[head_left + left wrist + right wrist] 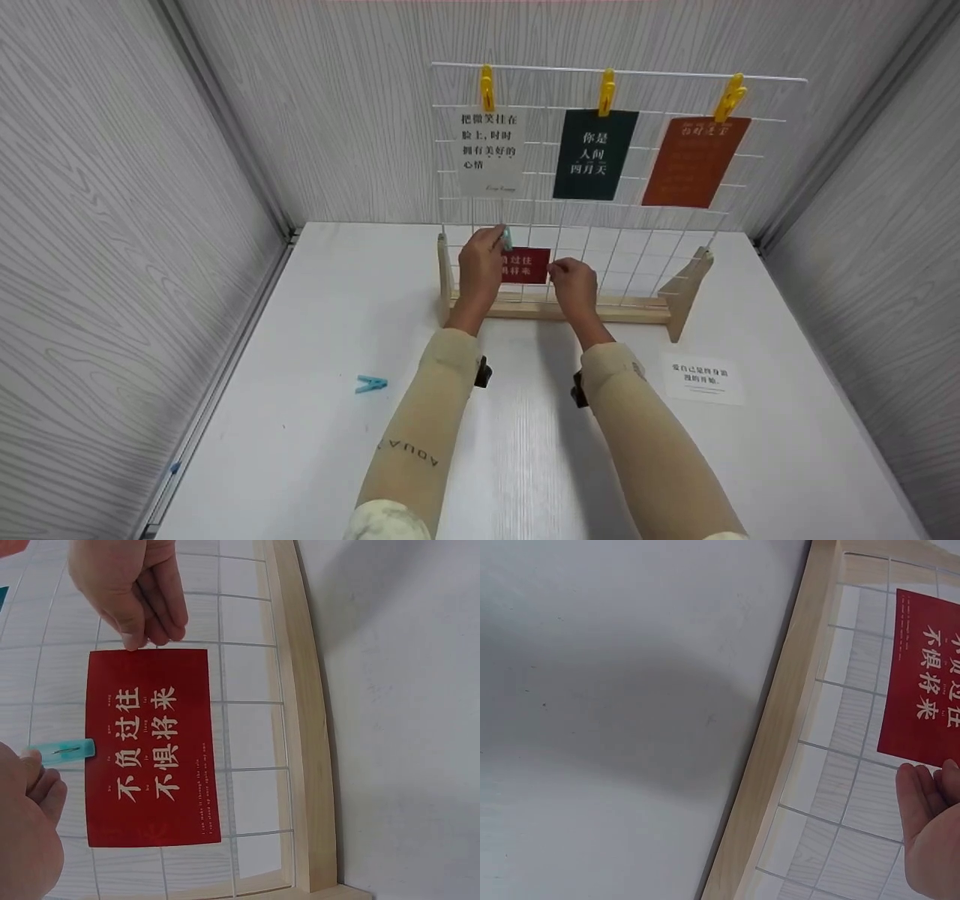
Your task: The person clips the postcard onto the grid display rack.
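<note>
A red card (150, 795) with white lettering stands against the lower part of the white wire grid (615, 247). My left hand (480, 266) pinches a light blue clothespin (64, 751) by its handles, and the clothespin's tip meets the card's upper edge. At the card's right edge, my right hand (574, 286) pinches it between thumb and fingers, the other fingers loosely curled in the right wrist view. The left hand covers part of the card's left side in the head view.
Yellow clips (607, 93) hold a white card (491, 154), a dark green card (595, 155) and an orange card (696, 163) on the grid's top. A wooden stand (517, 309) supports it. On the table lie another blue clothespin (370, 384) and a white card (703, 380).
</note>
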Demonstrator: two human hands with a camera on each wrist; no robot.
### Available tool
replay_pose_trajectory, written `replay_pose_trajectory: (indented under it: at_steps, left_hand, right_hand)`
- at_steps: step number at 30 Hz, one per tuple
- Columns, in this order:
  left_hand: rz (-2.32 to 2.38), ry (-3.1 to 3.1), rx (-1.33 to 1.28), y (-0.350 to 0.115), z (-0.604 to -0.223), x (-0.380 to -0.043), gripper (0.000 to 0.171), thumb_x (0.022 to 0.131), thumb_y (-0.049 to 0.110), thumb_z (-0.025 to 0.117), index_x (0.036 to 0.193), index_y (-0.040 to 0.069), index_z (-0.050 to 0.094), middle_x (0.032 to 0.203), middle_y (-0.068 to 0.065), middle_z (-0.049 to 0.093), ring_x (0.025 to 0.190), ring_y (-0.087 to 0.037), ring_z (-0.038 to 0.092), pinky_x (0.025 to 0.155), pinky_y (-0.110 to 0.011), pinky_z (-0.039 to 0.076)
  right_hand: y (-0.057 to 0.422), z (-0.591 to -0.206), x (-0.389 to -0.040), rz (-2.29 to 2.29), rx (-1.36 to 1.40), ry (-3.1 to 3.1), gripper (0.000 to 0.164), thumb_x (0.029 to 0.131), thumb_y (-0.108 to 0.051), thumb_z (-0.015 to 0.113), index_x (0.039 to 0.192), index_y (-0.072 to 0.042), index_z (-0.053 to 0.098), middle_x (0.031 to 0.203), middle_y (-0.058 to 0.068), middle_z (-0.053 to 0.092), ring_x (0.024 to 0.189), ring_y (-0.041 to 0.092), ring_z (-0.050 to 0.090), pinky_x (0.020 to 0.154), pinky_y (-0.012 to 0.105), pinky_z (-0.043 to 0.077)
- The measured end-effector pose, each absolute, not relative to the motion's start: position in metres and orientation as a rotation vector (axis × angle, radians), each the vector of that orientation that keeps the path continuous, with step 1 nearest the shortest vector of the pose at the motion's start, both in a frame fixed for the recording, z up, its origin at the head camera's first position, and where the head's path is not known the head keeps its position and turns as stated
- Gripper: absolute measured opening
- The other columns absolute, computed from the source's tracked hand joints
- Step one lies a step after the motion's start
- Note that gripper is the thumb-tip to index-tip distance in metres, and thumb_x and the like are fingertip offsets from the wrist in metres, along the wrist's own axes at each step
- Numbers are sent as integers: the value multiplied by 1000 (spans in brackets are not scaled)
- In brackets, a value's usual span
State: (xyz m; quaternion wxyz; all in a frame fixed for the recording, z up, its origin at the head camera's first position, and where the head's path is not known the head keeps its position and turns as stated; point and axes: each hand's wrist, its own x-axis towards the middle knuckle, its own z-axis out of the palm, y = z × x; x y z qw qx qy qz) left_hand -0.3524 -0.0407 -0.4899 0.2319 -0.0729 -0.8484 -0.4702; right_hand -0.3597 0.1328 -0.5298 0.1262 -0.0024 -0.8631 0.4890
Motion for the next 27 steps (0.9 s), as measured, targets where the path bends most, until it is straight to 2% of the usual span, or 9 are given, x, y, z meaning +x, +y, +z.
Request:
replay_pose_trajectory:
  at_steps: [11,21,27]
  left_hand:
    - [-1335,-2302,-190,-46,-493,-349,30,103,11,57,131,4,65,119,-8,69,113,-18,65,98,-29,53]
    - [-1384,-2305,-148,-57,-494,-334,32,103,21,60,132,10,65,124,-5,67,112,-16,64,97,-31,54]
    - [-1433,-2264,-165,-66,-493,-316,36,101,25,63,133,7,64,125,-8,66,117,-17,63,99,-30,53]
  right_hand:
    - [147,-532,-351,1433,4,-2514,20,98,-17,67,100,1,74,91,15,72,82,23,63,71,32,48]
    - [170,-529,-333,1553,83,-2556,29,99,-18,66,119,3,67,113,19,69,104,28,64,88,40,52]
    - [193,-523,-316,1495,161,-2609,39,98,-20,68,128,3,63,124,23,64,114,34,61,95,45,53]
